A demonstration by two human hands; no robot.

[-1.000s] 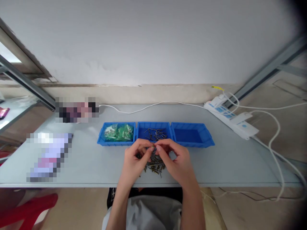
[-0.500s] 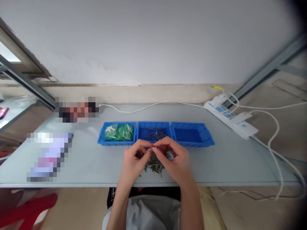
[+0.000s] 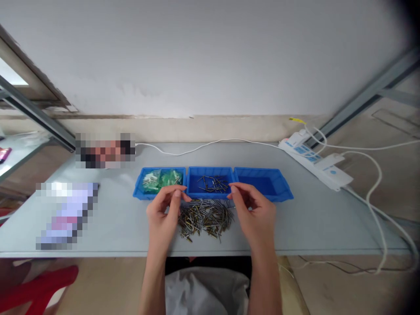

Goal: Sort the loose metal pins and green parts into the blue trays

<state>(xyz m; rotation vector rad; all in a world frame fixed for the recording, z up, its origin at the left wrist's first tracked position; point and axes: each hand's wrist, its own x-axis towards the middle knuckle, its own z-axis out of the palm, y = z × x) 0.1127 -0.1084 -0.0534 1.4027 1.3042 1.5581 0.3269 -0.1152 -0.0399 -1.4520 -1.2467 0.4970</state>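
Observation:
My left hand hovers at the left side of a pile of loose metal screws, in front of the left blue bin. Its fingers are loosely bent and slightly apart, with nothing visible in them. My right hand is above the pile's right side, thumb and index fingertip pressed together near the middle blue bin. Whatever that pinch holds, if anything, is too small to make out. Several thin screws lie scattered inside the middle bin.
The left blue bin contains green and clear plastic packets. A right blue bin stands alongside. A white power strip with cables lies at the right, and pixelated items lie at the left. The table's front edge is near me.
My hands, which were together over the pile, have moved apart, left hand to the left and right hand to the right. More of the screw pile now shows between them.

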